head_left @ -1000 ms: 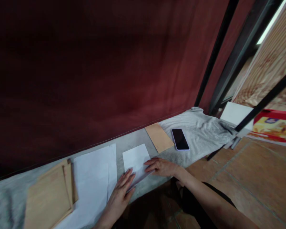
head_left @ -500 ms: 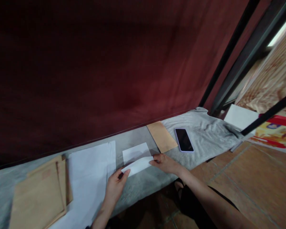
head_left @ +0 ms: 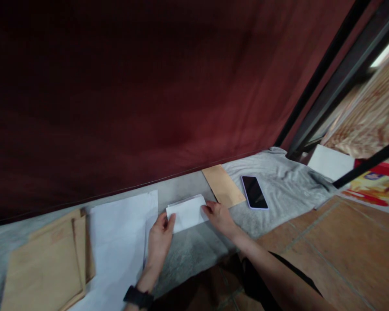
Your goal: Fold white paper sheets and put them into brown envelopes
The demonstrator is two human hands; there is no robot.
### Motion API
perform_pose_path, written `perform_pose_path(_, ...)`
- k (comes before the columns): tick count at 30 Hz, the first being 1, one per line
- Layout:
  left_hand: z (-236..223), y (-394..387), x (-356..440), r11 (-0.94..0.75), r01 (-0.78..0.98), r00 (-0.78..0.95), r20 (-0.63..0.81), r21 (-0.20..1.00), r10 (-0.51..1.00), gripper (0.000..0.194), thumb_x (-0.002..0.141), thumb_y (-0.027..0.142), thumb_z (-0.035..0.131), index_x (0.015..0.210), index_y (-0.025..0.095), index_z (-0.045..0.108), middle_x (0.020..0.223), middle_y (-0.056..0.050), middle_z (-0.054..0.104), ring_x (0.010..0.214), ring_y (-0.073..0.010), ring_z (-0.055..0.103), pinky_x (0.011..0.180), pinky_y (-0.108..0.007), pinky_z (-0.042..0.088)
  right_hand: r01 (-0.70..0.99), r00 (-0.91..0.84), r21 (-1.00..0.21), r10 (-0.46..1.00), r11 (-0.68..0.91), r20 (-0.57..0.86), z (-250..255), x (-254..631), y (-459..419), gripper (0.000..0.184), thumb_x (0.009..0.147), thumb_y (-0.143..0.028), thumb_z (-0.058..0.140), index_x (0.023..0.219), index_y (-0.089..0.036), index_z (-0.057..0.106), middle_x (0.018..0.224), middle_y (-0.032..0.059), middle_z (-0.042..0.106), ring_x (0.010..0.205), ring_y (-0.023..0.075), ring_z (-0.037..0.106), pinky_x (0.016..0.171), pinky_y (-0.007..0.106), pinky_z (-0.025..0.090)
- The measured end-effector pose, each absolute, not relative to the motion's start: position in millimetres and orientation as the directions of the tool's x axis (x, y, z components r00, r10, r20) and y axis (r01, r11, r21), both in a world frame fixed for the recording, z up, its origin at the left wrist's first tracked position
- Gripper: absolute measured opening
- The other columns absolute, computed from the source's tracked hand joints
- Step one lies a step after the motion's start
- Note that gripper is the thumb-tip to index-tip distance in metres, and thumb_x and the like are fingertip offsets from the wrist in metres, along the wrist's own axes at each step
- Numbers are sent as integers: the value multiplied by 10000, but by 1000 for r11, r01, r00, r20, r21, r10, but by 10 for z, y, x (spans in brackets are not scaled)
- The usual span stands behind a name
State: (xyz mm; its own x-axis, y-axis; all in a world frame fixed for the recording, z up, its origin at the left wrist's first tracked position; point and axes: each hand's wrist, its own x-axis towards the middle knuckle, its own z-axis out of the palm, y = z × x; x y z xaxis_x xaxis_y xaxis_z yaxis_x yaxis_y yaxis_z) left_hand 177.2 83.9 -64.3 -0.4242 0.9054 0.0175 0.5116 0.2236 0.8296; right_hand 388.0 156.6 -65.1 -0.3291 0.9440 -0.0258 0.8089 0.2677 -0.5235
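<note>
A white sheet of paper, folded over on itself, lies at the middle of the grey cloth. My left hand pinches its left edge between thumb and fingers, the thumb on top. At the right edge, my right hand holds the same paper with its fingertips. A thin strip of the layer beneath shows along the far edge. Just beyond my right hand lies a small tan envelope. Left of my left hand is a stack of larger white sheets.
Several brown envelopes overlap the white sheets at the left. A phone lies face up on the grey cloth to the right. A dark red panel rises behind. Black poles and a white box stand at the right.
The near part of the paper has been lifted and turned over away from me onto the far part. Both hands went from lying on the sheet to gripping its side edges.
</note>
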Motion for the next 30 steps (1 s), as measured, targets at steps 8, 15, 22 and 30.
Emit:
perform_pose_path(8, -715, 869, 1665, 290, 583, -389, -52, 759, 920, 285, 839, 454, 494, 755, 219, 631, 654, -3, 668, 626, -184, 623, 598, -268, 445, 885, -254, -413, 966, 216, -38, -625, 3772, 1554, 290, 1021, -330, 460, 1031, -176, 705, 979, 103, 771, 930, 220, 724, 757, 245, 466)
perform_pose_path(15, -630, 890, 1785, 427, 699, -483, -61, 574, 873, 234, 914, 321, 484, 857, 206, 679, 745, -71, 721, 663, -207, 651, 591, -276, 379, 928, -229, -305, 973, 213, -19, -664, 3692, 1547, 292, 1024, -315, 438, 1110, -168, 675, 992, 131, 769, 900, 237, 734, 738, 265, 488)
perform_pose_path(22, -463, 859, 1997, 469, 872, -472, -8, 141, 881, 314, 988, 294, 396, 1055, 158, 671, 800, -126, 753, 728, -239, 718, 576, -282, 393, 945, -197, -268, 980, 188, -10, -688, 3622, 1560, 309, 1042, -346, 408, 1161, -158, 623, 933, 151, 762, 870, 254, 738, 722, 291, 490)
perform_pose_path(30, -631, 863, 1987, 422, 904, -426, 70, 65, 902, 394, 1013, 274, 295, 1105, 121, 647, 785, -147, 744, 754, -270, 733, 605, -310, 460, 950, -233, -204, 971, 238, 48, -778, 3562, 1529, 347, 1064, -301, 320, 1252, -115, 546, 954, 172, 738, 861, 258, 724, 729, 318, 484)
